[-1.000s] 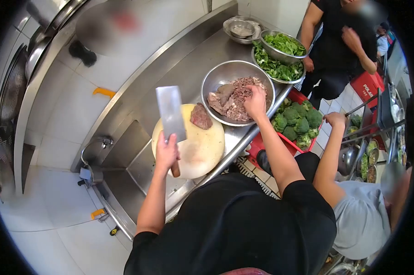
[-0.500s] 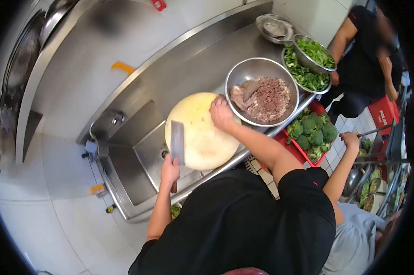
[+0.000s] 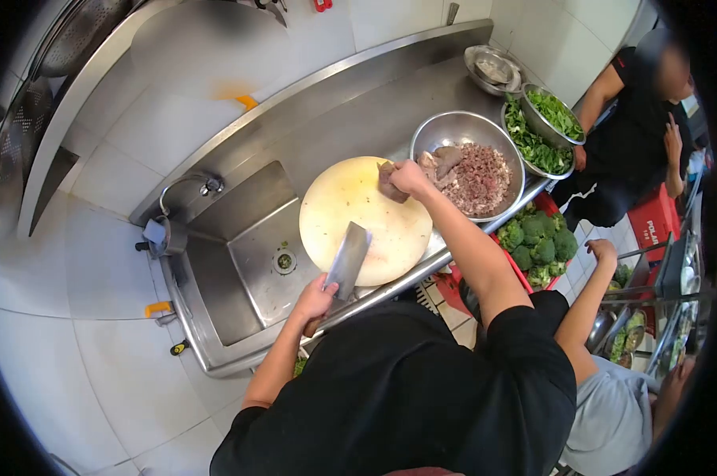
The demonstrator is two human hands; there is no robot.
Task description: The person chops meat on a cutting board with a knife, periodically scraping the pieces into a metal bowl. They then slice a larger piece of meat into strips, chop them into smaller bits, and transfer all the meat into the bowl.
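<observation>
My left hand [image 3: 317,299] is wrapped round the handle of a cleaver [image 3: 349,259], whose broad blade lies over the lower left part of the round cutting board [image 3: 338,194]. At the board's upper right edge, my right hand [image 3: 410,178] grips a piece of dark meat [image 3: 391,183]. Just right of that hand stands a steel bowl [image 3: 441,122]. It holds chopped meat [image 3: 479,179] and, on its left side, a few larger meat pieces [image 3: 440,163].
Left of the board is a sink basin [image 3: 231,278]. Bowls of leafy greens [image 3: 541,143] and a red crate of broccoli [image 3: 542,238] lie to the right. Two people stand at the right, one in black [image 3: 636,111], one in grey [image 3: 612,416].
A second ago the right hand was in the bowl and a meat piece lay on the board. Now that hand grips meat over the board's edge. The cleaver is lower and tilted.
</observation>
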